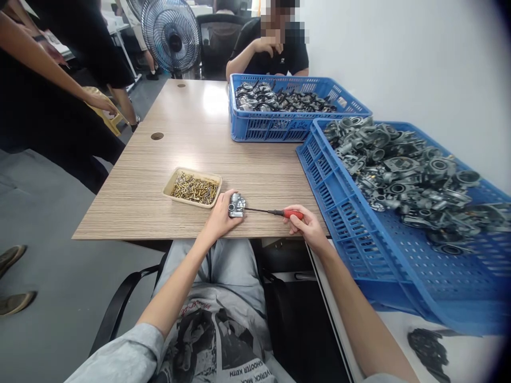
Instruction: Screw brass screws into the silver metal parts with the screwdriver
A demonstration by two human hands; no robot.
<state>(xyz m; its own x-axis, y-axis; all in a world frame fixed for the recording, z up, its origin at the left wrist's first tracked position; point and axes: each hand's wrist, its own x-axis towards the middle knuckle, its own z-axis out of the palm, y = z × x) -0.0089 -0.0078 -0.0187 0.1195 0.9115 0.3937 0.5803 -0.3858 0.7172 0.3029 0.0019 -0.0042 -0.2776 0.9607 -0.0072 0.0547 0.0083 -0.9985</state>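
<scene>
My left hand point(220, 217) is closed around a small silver metal carburetor body point(237, 206) near the table's front edge. In my right hand point(305, 226) is a screwdriver point(293, 214) with a red and black handle. Its thin dark shaft lies nearly level and points left, the tip meeting the right side of the carburetor body; the exact contact point is too small to make out. Just beyond my left hand sits a shallow cream tray point(165, 187) holding many small brass-coloured parts.
At my right, a blue crate point(339, 213) holds a heap of grey metal castings. Another blue crate point(271, 130) with similar parts stands farther back. A person point(247, 56) sits behind it. People stand left of the wooden table point(131, 197), near a fan point(171, 40).
</scene>
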